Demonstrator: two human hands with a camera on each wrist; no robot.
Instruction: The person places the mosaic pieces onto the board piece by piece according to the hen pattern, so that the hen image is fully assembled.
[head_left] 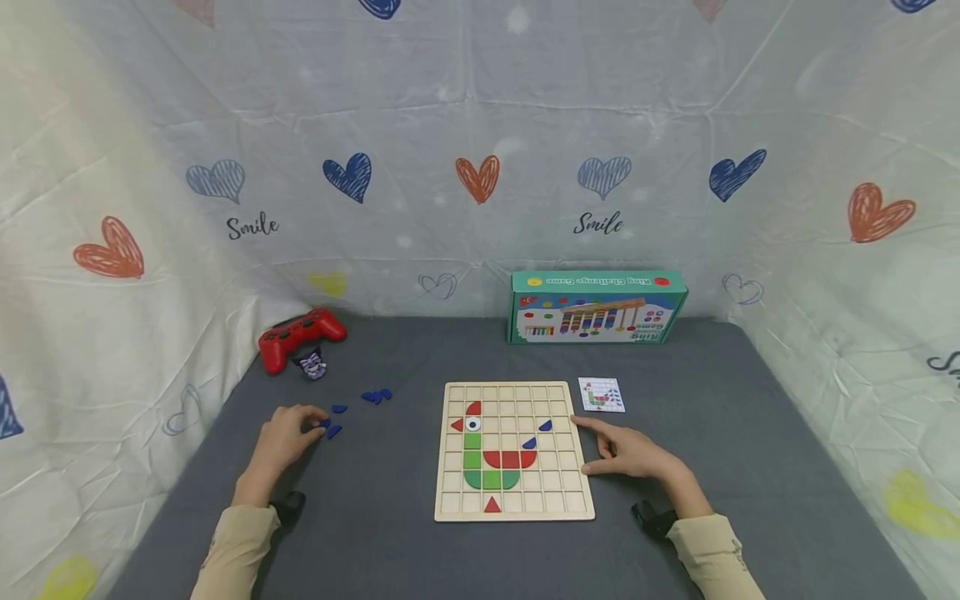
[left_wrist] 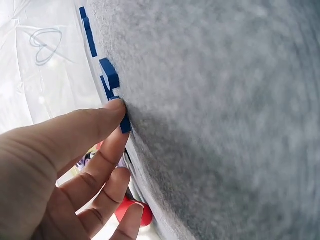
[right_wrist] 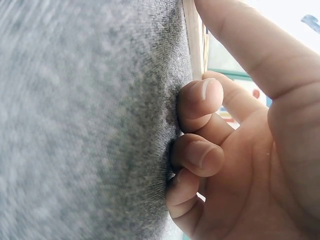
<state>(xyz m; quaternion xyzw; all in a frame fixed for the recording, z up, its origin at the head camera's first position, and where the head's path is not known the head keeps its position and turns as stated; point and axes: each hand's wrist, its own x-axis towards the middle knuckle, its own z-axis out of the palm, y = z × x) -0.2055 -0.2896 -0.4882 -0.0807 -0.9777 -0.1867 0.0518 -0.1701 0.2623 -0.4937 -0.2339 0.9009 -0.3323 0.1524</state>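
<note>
Head: your left hand (head_left: 283,437) beside blue pieces (head_left: 339,409), your right hand (head_left: 626,450) touching the right edge of a wooden grid board (head_left: 555,502), left wrist: thumb and finger pinching one blue piece (left_wrist: 126,124), right wrist: thumb and index spread

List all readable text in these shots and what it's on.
"Smile": hanging cloth, twice.
"Ring Challenge Game": top of the box, upside down.
"Ring Game": front of the box, upside down.
Cut off: dark lettering at the cloth's right edge, starting with "S".
Too small to read: red mark on the box's front.
</note>
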